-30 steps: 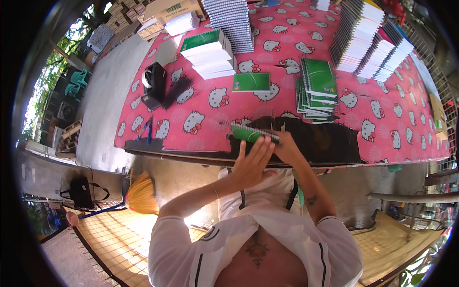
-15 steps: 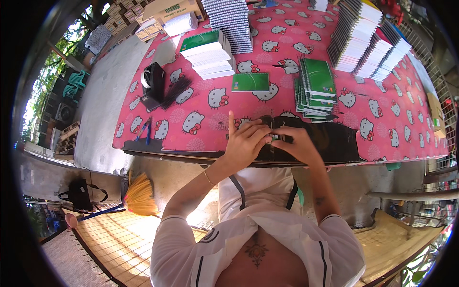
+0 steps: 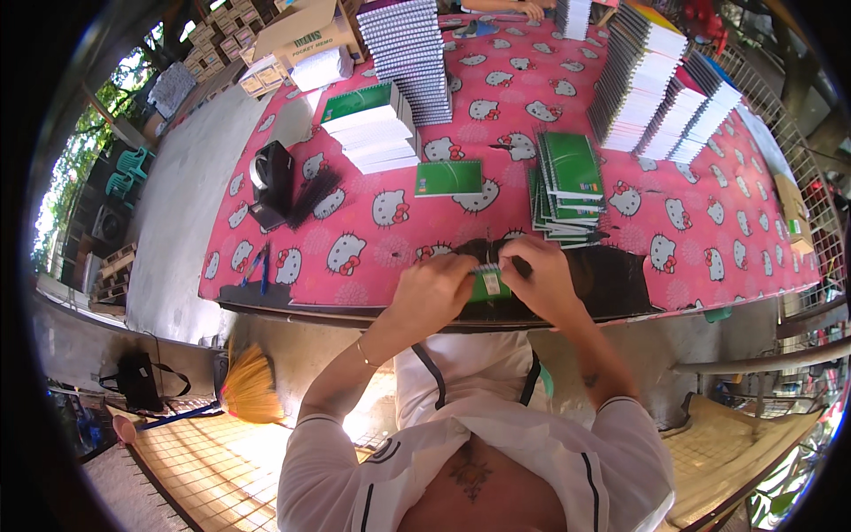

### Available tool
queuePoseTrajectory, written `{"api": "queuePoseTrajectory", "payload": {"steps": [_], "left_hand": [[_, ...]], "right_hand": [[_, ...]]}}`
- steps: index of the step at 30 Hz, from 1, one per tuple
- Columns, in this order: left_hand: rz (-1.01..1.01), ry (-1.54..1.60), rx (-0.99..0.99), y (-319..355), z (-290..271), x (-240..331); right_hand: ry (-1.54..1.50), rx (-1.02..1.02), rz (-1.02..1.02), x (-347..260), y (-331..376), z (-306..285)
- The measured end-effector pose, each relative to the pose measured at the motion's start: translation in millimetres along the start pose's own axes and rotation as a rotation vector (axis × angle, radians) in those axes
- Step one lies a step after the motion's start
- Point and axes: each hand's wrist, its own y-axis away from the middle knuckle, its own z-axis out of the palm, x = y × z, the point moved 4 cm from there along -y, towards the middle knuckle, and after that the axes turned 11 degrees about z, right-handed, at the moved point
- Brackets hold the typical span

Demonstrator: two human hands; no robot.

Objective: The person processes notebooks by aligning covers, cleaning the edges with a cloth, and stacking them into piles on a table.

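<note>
At the table's front edge, a small green spiral notebook (image 3: 489, 285) lies between my two hands, its coil edge on the far side. My left hand (image 3: 434, 288) is closed on the notebook's left end. My right hand (image 3: 542, 282) has its fingers pinched at the right end of the coil; whether a loose wire end is between them is too small to see. Just beyond lie a single green notebook (image 3: 448, 178) and, to its right, a pile of green spiral notebooks (image 3: 572, 173). Part of the held notebook is hidden by my fingers.
On the pink patterned tablecloth (image 3: 363, 213) are a stack of unbound pads (image 3: 377, 146), tall spiral notebook stacks (image 3: 412, 71) (image 3: 629, 89), a black desk device (image 3: 272, 182), dark coils (image 3: 317, 197) and blue-handled pliers (image 3: 257, 270). Another person's hand (image 3: 530, 10) rests at the far edge.
My hands have drawn apart and turned, so the green notebook now shows between them. The whole view has shifted slightly. Another person's hand has come into view at the far edge.
</note>
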Motion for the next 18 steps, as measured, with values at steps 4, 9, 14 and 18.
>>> {"api": "queuePoseTrajectory", "payload": {"steps": [4, 9, 14, 18], "left_hand": [[0.068, 0.532, 0.312, -45, -43, 42], [0.146, 0.271, 0.377, -137, -38, -73], [0.013, -0.217, -0.143, -87, 62, -193], [0.178, -0.172, -0.346, -26, 75, -105]], "right_hand": [[-0.272, 0.139, 0.009, -36, 6, -29], [-0.781, 0.233, 0.348, 22, -31, -76], [-0.122, 0.206, 0.314, 73, -90, -99], [0.476, 0.461, 0.084, 68, -65, -104]]}}
